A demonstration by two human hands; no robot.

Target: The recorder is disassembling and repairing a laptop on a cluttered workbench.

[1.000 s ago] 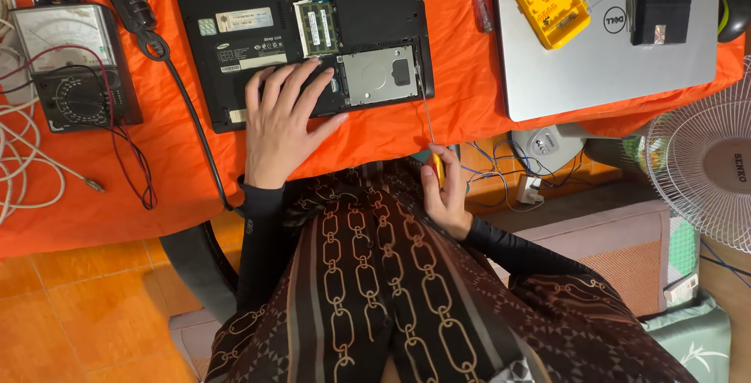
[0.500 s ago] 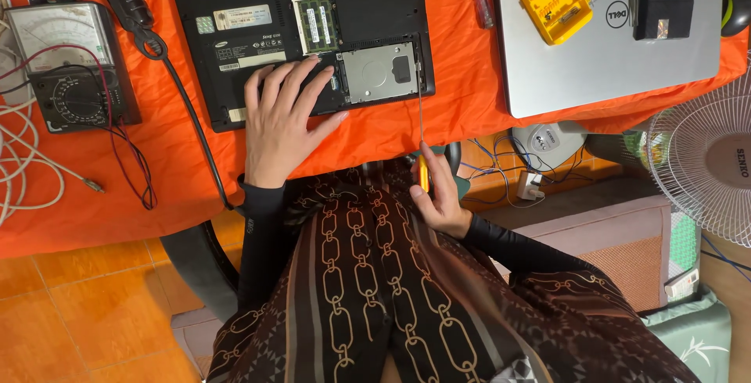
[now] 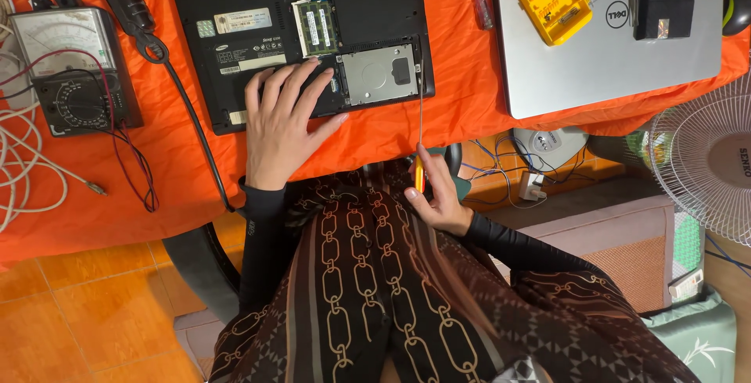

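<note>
Overhead view of a repair bench draped in orange cloth. The screwdriver stands with its long axis nearly vertical in the frame: a thin metal shaft points away from the person, its tip at the near right corner of the black laptop, beside the silver drive bay; its orange-yellow handle lies toward the person's lap, off the table edge. The right hand pinches this handle between thumb and curled fingers. The left hand lies flat, fingers spread, palm down on the laptop's upturned base, fingertips just beside the drive bay.

The laptop's matte black underside carries several rectangular labels, white and pale, left of a green memory module in an open slot. To the left sits an analogue multimeter, dark case with a pale dial face, trailing red and black leads. To the right, a closed silver laptop bears a yellow plastic device and a black rectangular block with a small label. A white wire-grille fan stands at the right edge. The person's garment is dark brown with a printed chain pattern.
</note>
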